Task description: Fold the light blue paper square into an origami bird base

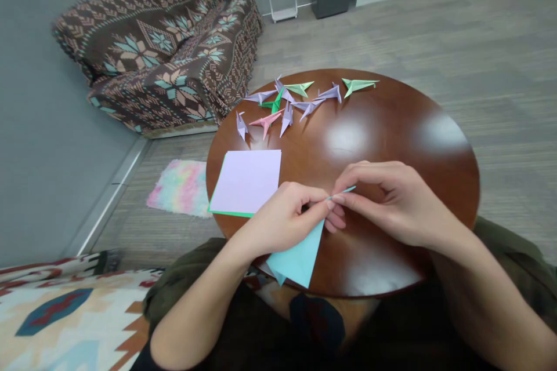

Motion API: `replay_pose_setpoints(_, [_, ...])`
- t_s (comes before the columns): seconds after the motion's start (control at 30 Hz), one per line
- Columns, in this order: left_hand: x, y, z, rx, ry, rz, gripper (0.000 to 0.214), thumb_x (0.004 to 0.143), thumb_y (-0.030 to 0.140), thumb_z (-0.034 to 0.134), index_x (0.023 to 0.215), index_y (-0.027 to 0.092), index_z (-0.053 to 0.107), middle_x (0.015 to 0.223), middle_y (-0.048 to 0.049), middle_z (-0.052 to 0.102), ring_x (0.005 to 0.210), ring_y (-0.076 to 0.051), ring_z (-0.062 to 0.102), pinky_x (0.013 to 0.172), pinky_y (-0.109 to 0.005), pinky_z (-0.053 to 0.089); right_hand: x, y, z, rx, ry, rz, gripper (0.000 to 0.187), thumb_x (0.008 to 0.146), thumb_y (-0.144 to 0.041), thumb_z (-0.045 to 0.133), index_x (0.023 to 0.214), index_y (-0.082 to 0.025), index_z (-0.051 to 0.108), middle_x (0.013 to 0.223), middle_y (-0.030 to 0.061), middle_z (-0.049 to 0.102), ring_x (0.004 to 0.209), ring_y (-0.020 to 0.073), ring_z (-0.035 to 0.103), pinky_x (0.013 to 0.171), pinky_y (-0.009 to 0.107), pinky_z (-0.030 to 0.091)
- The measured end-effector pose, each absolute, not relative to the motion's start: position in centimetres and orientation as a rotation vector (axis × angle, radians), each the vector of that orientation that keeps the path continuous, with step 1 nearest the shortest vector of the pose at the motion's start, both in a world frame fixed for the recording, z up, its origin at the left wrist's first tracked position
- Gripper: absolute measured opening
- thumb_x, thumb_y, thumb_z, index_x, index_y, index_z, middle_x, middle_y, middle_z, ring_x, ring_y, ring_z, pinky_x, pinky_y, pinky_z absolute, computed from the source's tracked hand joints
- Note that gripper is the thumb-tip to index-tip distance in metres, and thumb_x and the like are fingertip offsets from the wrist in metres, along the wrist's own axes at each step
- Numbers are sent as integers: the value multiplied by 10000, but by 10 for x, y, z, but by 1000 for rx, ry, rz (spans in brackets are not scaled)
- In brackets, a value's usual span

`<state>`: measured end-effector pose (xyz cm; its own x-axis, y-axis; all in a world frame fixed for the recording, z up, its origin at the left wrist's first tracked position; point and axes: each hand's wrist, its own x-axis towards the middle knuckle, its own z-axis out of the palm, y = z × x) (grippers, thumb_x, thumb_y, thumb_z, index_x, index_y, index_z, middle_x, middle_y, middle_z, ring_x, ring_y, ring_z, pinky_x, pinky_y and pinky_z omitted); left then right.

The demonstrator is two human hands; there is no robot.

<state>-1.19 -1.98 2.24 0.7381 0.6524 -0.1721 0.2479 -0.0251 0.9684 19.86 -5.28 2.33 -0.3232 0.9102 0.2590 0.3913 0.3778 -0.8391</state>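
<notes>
Both hands hold one light blue sheet of paper point(300, 258) above the near edge of a round brown table point(391, 127). My left hand point(282, 217) pinches the sheet's upper part, fingers closed. My right hand point(387, 200) pinches the thin upper tip of the same paper, fingertips pressed together against the left fingers. The paper's folded triangle hangs down past the table's edge. A stack of square papers point(246, 181), lilac on top and green underneath, lies left of my left hand.
Several folded paper cranes point(287, 104) in lilac, green and pink lie along the table's far side. A patterned sofa point(161, 46) stands behind on the left. A pastel fluffy mat point(180, 188) lies on the floor by the table. A patterned rug point(65, 307) fills the lower left.
</notes>
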Motion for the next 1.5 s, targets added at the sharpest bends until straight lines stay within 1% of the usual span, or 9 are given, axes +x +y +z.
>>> replay_pose_setpoints(0.2, [-14,-20,25,1699,746,366,285,1011,165,563,924,108,829,891,-87,841,828,-163,794,805,-227,597,197,-55,23,-1080,-1877,913,139,928,-142,661,807,-208,679,729,2,774,650,158,713,658,279,544])
replay_pose_setpoints(0.43, [-14,-21,26,1729,795,340,316,1015,197,540,903,92,816,917,-118,843,838,-179,802,804,-240,607,198,-55,22,-1103,-1830,943,144,900,-131,670,788,-221,673,745,-14,772,666,154,701,680,279,530])
replay_pose_setpoints(0.67, [-16,-21,23,1657,851,308,289,1006,224,558,967,93,813,949,-131,841,859,-206,810,815,-280,627,218,-52,20,-1235,-1831,804,130,817,-92,705,773,-215,701,755,-17,747,703,163,661,687,279,492])
replay_pose_setpoints(0.8, [-17,-20,23,1629,848,322,288,1017,258,567,993,106,810,930,-112,841,875,-210,809,830,-290,622,226,-50,21,-1274,-1798,687,71,895,-205,730,826,-223,720,790,-4,746,740,175,660,729,295,497])
replay_pose_setpoints(0.87, [-17,-20,25,1608,844,334,291,1017,279,585,982,98,811,921,-115,840,857,-209,805,818,-285,618,222,-51,23,-1268,-1785,751,78,927,-282,739,876,-223,735,821,15,754,770,189,674,739,303,517])
replay_pose_setpoints(0.97, [-15,-19,27,1611,821,355,285,1007,304,628,940,108,824,907,-103,840,849,-201,797,817,-269,603,209,-54,25,-1220,-1771,929,158,927,-358,761,857,-220,731,809,33,766,758,202,696,703,303,552])
replay_pose_setpoints(1.13, [-15,-18,29,1593,787,357,275,984,344,686,939,113,830,905,-101,839,875,-206,795,830,-260,594,198,-57,25,-1178,-1729,1013,171,959,-323,719,819,-225,714,745,24,747,690,183,693,650,287,558])
replay_pose_setpoints(1.37, [-18,-16,24,1256,677,311,349,956,421,712,1040,94,802,1024,-158,835,907,-233,811,855,-318,634,204,-54,20,-1228,-1515,930,135,912,-268,745,798,-212,699,688,3,674,591,150,612,563,266,500])
replay_pose_setpoints(1.5, [-22,-13,24,1167,630,275,309,946,383,717,1030,98,800,1004,-164,837,906,-231,814,867,-307,627,206,-52,20,-1275,-1448,932,134,861,-274,772,769,-211,698,656,3,636,575,148,560,514,263,442])
